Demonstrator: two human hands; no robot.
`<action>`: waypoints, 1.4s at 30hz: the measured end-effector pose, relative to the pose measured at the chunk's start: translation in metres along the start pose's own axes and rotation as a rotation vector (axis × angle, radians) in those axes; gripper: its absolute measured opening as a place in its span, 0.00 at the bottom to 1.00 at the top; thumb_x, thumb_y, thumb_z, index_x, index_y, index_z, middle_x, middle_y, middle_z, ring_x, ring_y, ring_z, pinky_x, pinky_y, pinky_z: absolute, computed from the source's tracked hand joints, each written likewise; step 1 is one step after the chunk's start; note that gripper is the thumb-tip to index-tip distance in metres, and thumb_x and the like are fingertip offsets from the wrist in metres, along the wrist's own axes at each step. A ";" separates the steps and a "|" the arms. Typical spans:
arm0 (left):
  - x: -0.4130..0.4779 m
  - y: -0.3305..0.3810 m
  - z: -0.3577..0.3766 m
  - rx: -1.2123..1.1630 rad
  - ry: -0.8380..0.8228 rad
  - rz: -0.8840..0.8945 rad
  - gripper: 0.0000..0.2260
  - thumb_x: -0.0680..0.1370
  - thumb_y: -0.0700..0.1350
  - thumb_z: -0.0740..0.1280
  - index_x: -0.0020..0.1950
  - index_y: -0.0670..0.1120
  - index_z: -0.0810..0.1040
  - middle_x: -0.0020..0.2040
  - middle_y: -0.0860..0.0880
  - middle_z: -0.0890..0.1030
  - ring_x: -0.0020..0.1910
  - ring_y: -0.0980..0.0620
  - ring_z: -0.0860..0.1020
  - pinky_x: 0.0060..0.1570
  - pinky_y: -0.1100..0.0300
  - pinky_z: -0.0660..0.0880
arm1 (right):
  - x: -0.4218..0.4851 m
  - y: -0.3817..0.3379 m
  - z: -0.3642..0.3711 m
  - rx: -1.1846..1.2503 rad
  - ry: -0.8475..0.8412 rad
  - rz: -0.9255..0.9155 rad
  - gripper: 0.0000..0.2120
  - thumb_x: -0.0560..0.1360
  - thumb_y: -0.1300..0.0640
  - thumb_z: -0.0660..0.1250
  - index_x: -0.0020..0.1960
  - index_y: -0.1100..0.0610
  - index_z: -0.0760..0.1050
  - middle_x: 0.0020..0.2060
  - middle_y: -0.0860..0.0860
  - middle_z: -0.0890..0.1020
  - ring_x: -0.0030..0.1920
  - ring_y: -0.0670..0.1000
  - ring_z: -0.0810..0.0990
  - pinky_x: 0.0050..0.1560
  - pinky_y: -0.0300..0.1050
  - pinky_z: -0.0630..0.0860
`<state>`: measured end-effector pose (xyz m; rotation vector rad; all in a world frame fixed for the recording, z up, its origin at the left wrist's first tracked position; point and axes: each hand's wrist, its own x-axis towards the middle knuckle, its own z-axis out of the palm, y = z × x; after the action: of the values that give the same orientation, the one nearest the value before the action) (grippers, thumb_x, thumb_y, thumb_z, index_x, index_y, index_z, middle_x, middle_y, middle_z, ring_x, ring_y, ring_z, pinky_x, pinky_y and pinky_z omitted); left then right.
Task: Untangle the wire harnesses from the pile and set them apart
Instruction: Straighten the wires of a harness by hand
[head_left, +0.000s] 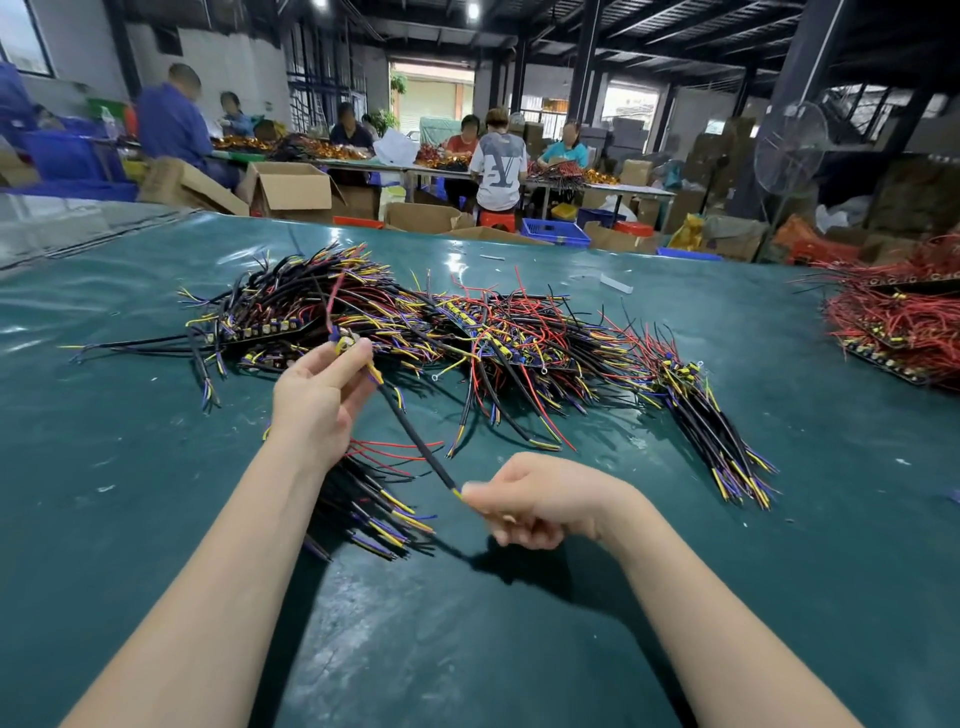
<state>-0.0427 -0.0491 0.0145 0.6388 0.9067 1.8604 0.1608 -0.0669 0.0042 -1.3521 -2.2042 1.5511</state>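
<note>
Fingers (361, 349) of my left hand (311, 405) pinch the connector end of one wire harness (415, 441), held up above the green table (727, 597). Its black sleeve slants down toward me to my right hand (524, 499), where thumb and forefinger clamp the yellow-tipped tail and the other fingers curl under. The tangled pile (467, 332) lies just beyond my left hand. A separated bundle (374, 504) lies beneath my left wrist, and a second bundle (722, 447) lies off to the right.
</note>
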 end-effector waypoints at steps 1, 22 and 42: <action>0.000 -0.001 0.001 -0.007 -0.063 -0.063 0.09 0.77 0.33 0.63 0.40 0.44 0.75 0.25 0.56 0.79 0.25 0.63 0.77 0.27 0.73 0.73 | 0.000 0.002 -0.004 0.045 0.090 0.001 0.25 0.78 0.45 0.57 0.26 0.56 0.71 0.16 0.46 0.69 0.16 0.43 0.65 0.19 0.29 0.59; -0.038 -0.046 0.024 0.839 -0.665 -0.312 0.06 0.71 0.33 0.70 0.42 0.43 0.82 0.28 0.54 0.79 0.26 0.62 0.74 0.29 0.70 0.72 | 0.018 0.006 0.003 0.670 0.542 -0.133 0.09 0.74 0.63 0.65 0.36 0.58 0.76 0.30 0.52 0.78 0.30 0.47 0.74 0.26 0.34 0.74; -0.049 -0.056 0.030 0.657 -0.638 -0.353 0.11 0.78 0.39 0.63 0.36 0.46 0.77 0.27 0.56 0.76 0.25 0.64 0.71 0.23 0.72 0.66 | 0.018 0.017 -0.010 0.697 0.643 -0.285 0.12 0.75 0.65 0.64 0.33 0.59 0.74 0.24 0.50 0.77 0.23 0.45 0.76 0.25 0.34 0.72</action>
<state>0.0297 -0.0677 -0.0156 1.2828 1.0925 0.9224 0.1654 -0.0460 -0.0111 -1.0434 -1.2381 1.3276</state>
